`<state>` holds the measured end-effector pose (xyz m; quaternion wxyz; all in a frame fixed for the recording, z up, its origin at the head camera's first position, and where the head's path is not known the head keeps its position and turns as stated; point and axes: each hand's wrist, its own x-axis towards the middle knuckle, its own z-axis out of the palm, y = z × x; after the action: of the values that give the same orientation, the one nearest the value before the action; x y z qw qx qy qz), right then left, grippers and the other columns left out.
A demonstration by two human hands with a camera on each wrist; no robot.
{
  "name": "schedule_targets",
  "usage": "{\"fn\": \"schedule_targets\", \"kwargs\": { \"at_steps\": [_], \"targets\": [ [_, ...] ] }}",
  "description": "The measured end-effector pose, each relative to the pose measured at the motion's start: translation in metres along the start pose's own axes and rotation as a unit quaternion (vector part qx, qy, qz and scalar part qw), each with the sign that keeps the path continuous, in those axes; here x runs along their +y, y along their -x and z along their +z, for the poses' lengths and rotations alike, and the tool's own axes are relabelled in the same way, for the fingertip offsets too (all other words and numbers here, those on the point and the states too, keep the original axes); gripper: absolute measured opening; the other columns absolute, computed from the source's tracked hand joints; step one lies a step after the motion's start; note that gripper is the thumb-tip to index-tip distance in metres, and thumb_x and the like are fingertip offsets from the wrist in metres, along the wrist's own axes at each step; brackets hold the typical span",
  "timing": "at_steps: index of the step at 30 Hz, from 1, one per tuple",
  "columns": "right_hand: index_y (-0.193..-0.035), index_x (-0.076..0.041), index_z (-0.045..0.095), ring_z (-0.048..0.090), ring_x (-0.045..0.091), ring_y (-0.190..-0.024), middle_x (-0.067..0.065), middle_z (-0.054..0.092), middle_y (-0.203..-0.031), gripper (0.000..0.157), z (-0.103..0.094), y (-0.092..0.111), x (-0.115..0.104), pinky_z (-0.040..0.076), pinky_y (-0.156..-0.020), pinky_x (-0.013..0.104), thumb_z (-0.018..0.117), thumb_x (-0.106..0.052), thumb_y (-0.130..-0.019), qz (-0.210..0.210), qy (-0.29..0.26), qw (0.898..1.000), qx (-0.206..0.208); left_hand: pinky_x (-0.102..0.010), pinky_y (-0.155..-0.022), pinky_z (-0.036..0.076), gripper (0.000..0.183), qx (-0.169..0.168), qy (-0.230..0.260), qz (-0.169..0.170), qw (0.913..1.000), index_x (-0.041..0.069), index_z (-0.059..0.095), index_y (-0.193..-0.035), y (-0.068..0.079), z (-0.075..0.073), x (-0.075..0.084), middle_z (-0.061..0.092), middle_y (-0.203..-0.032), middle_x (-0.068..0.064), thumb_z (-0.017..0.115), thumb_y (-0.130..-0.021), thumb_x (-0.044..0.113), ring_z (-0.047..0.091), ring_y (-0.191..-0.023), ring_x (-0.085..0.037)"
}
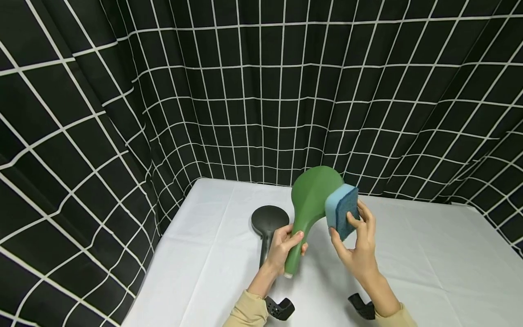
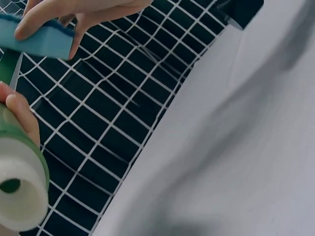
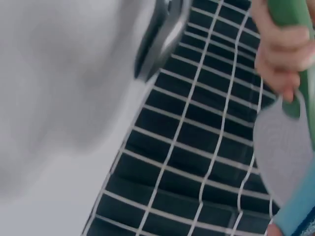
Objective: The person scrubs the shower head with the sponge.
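My left hand grips a green shower head by its handle, raised over the table with the round head pointing away. The hollow white end of its handle shows large in the left wrist view, where the sponge is seen beyond it. My right hand pinches that blue sponge between thumb and fingers, its darker scouring side facing right. The sponge's light side is right at the edge of the green head. In the right wrist view, the pale spray face of the shower head is partly visible.
A black shower head lies on the white-covered table, left of my left hand, its handle partly hidden by that hand. Behind the table and at its sides hangs a black curtain with a white grid.
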<state>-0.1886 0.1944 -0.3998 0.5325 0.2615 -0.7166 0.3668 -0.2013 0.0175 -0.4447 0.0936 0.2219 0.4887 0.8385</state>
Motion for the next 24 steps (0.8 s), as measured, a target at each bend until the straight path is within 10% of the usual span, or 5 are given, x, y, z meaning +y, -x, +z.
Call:
{"fn": "schedule_targets", "kwargs": {
  "at_steps": [11,24],
  "targets": [
    [-0.123,0.01,0.046,0.046,0.004,-0.087,0.013,0.054,-0.104,0.031,-0.025,-0.035,0.037,0.035,-0.069,0.019,0.042,-0.005,-0.096,0.229,0.006,0.973,-0.021,-0.019,-0.055,0.046,0.037,-0.121,-0.09,0.059,0.9868,-0.024,0.046,-0.109,-0.001,-0.012,0.005,0.047,-0.069,-0.029,0.053,-0.09,0.008,0.054,-0.058,-0.007],
    [-0.119,0.009,0.046,0.049,-0.002,-0.085,0.026,0.057,-0.101,0.028,-0.019,0.003,0.029,0.037,-0.069,0.013,0.039,-0.007,-0.098,0.264,0.014,0.962,-0.063,-0.024,-0.051,0.047,0.02,-0.059,-0.199,0.103,0.9728,-0.017,0.053,-0.106,-0.002,-0.02,0.017,0.053,-0.067,-0.031,0.051,-0.087,-0.01,0.053,-0.052,-0.028]
  ]
}}
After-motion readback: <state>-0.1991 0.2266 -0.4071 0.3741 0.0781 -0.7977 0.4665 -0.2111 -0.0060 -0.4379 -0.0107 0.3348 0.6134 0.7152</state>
